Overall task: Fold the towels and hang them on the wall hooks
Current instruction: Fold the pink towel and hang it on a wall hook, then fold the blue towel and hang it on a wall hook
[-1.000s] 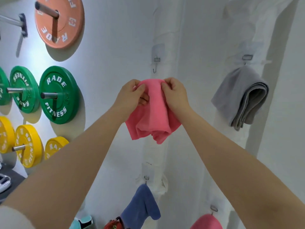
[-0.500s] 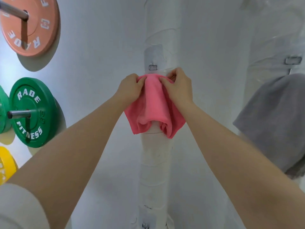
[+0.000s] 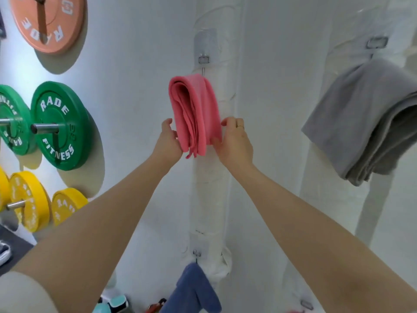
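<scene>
A folded pink towel [image 3: 195, 114] hangs from a metal wall hook [image 3: 204, 59] on a white taped column. My left hand [image 3: 168, 138] touches the towel's lower left edge with fingers apart. On the towel's lower right side my right hand [image 3: 234, 141], wearing a ring, rests its fingertips against the cloth. Neither hand closes around it. A folded grey towel [image 3: 365, 123] hangs from another hook [image 3: 377, 42] at the right. Lower down, a blue towel [image 3: 191, 290] hangs from a third hook [image 3: 196, 253].
Green [image 3: 59, 125], orange [image 3: 48, 21] and yellow [image 3: 29, 199] weight plates sit on pegs sticking out of the wall at the left. A bare hook [image 3: 306, 304] is at the bottom right. Small items lie on the floor at the bottom.
Both hands held the pink towel's top up at the hook; now it hangs there and both hands have slid down to its lower edges.
</scene>
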`<action>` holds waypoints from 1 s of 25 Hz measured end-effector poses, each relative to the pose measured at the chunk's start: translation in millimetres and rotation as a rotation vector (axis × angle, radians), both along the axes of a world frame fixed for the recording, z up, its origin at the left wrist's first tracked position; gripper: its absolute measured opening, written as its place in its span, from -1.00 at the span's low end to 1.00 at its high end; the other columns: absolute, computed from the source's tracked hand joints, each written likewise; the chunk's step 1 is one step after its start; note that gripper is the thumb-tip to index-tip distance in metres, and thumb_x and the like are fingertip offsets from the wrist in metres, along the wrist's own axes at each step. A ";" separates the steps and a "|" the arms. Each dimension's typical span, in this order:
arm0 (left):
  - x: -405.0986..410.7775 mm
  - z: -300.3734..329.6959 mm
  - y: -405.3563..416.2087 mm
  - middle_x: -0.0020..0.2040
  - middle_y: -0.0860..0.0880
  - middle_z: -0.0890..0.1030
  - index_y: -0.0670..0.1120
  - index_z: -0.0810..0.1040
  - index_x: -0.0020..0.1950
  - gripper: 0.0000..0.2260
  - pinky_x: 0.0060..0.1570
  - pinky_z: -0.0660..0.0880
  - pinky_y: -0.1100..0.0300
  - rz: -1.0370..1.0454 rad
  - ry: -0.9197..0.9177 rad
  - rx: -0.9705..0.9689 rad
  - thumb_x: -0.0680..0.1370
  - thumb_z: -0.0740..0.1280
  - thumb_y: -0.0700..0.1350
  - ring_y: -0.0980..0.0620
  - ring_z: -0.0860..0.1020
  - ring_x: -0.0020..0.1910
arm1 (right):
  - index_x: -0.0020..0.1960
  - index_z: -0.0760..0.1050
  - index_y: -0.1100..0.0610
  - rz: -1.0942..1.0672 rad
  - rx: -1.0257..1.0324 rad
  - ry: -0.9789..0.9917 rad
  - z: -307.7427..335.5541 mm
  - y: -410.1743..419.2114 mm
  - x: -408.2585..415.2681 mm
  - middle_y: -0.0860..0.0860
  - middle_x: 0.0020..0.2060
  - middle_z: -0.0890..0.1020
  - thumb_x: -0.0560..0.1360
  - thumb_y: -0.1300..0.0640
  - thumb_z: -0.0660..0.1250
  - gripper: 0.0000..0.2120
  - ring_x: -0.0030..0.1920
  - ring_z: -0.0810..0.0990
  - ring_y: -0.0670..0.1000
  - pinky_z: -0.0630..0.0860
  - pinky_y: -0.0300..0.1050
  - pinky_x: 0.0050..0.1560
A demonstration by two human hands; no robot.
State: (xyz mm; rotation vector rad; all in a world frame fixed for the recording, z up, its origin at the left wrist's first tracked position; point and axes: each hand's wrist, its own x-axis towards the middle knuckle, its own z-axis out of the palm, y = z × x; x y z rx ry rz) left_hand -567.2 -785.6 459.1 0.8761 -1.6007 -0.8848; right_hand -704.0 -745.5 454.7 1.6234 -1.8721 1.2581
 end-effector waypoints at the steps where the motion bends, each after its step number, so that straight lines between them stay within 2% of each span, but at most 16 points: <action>1: 12.0 -22.5 11.5 0.16 -0.09 0.47 -0.13 0.21 0.41 -0.62 -0.04 0.43 0.22 0.082 -0.118 0.004 0.60 0.14 -0.13 -0.01 0.52 0.05 | 0.19 0.34 0.19 0.006 0.044 -0.003 -19.1 15.3 1.2 0.12 0.17 0.39 0.48 0.11 0.29 -0.67 0.02 0.52 0.16 0.46 0.00 -0.15; 2: 22.0 -44.8 28.0 0.27 -0.10 0.42 -0.10 0.15 0.45 -0.56 0.02 0.40 0.19 0.117 -0.212 0.053 0.59 0.16 -0.11 -0.06 0.49 0.16 | 0.18 0.35 0.20 0.030 0.085 -0.009 -38.0 32.9 4.1 0.12 0.17 0.40 0.48 0.11 0.30 -0.68 0.03 0.53 0.15 0.48 0.00 -0.11; 3: 30.0 -66.5 44.0 0.30 -0.10 0.42 -0.09 0.19 0.44 -0.57 0.03 0.39 0.17 0.110 -0.260 0.091 0.58 0.17 -0.11 -0.08 0.48 0.16 | 0.15 0.38 0.19 0.064 0.125 -0.018 -55.7 52.5 8.9 0.11 0.15 0.43 0.50 0.11 0.28 -0.73 0.02 0.53 0.14 0.49 0.01 -0.07; 4: 36.0 -86.6 67.1 0.26 -0.11 0.47 -0.10 0.29 0.39 -0.63 -0.01 0.40 0.17 0.076 -0.283 0.126 0.58 0.17 -0.12 -0.06 0.51 0.08 | 0.12 0.41 0.18 0.106 0.172 -0.027 -73.1 73.2 13.8 0.10 0.11 0.47 0.51 0.11 0.26 -0.77 0.01 0.54 0.12 0.50 0.01 -0.05; 7: 49.3 -144.1 138.3 0.01 -0.07 0.60 -0.12 0.52 0.11 -0.81 -0.21 0.43 0.28 -0.031 -0.389 0.218 0.56 0.19 -0.16 0.06 0.55 -0.20 | 0.00 0.47 0.18 0.196 0.348 -0.046 -126.2 138.3 30.4 0.08 -0.05 0.58 0.53 0.12 0.19 -0.84 -0.07 0.54 0.10 0.49 -0.02 -0.08; 11: 68.9 -216.8 235.9 -0.22 -0.01 0.62 -0.03 0.54 -0.16 -0.86 -0.26 0.40 0.30 -0.120 -0.493 0.360 0.54 0.23 -0.19 0.09 0.56 -0.28 | -0.04 0.50 0.29 0.332 0.615 -0.025 -201.3 224.4 38.6 0.19 -0.10 0.63 0.54 0.19 0.16 -0.80 -0.15 0.53 0.14 0.43 -0.04 -0.12; 15: 79.8 -284.0 308.5 -0.24 0.02 0.60 -0.08 0.55 -0.09 -0.88 -0.31 0.44 0.41 -0.128 -0.512 0.531 0.55 0.22 -0.21 0.07 0.55 -0.27 | -0.05 0.51 0.26 0.373 0.802 -0.058 -276.0 290.9 33.3 0.16 -0.12 0.62 0.51 0.21 0.18 -0.83 -0.13 0.54 0.15 0.49 0.06 0.00; 18: 80.0 -330.4 355.5 -0.20 0.00 0.61 -0.10 0.54 -0.02 -0.88 -0.20 0.45 0.29 -0.138 -0.471 0.680 0.57 0.20 -0.18 0.07 0.55 -0.25 | 0.00 0.51 0.23 0.385 0.965 -0.049 -318.9 334.8 28.7 0.12 -0.08 0.60 0.53 0.19 0.17 -0.82 -0.07 0.51 0.09 0.45 -0.04 0.02; 21: 79.0 -374.2 396.3 -0.15 -0.03 0.60 -0.11 0.52 0.00 -0.88 -0.21 0.43 0.26 -0.127 -0.455 0.801 0.58 0.20 -0.17 0.07 0.54 -0.28 | 0.03 0.52 0.24 0.434 1.104 0.011 -354.2 367.5 26.2 0.16 -0.01 0.61 0.54 0.19 0.17 -0.80 0.02 0.53 0.14 0.36 -0.11 -0.05; 25: 83.6 -421.0 436.9 -0.15 -0.03 0.61 -0.13 0.53 0.02 -0.85 -0.21 0.46 0.20 -0.058 -0.472 0.946 0.58 0.18 -0.16 0.06 0.54 -0.27 | 0.05 0.51 0.20 0.525 1.269 0.069 -398.0 393.5 27.0 0.13 0.00 0.61 0.55 0.15 0.16 -0.80 0.03 0.53 0.12 0.42 -0.08 -0.02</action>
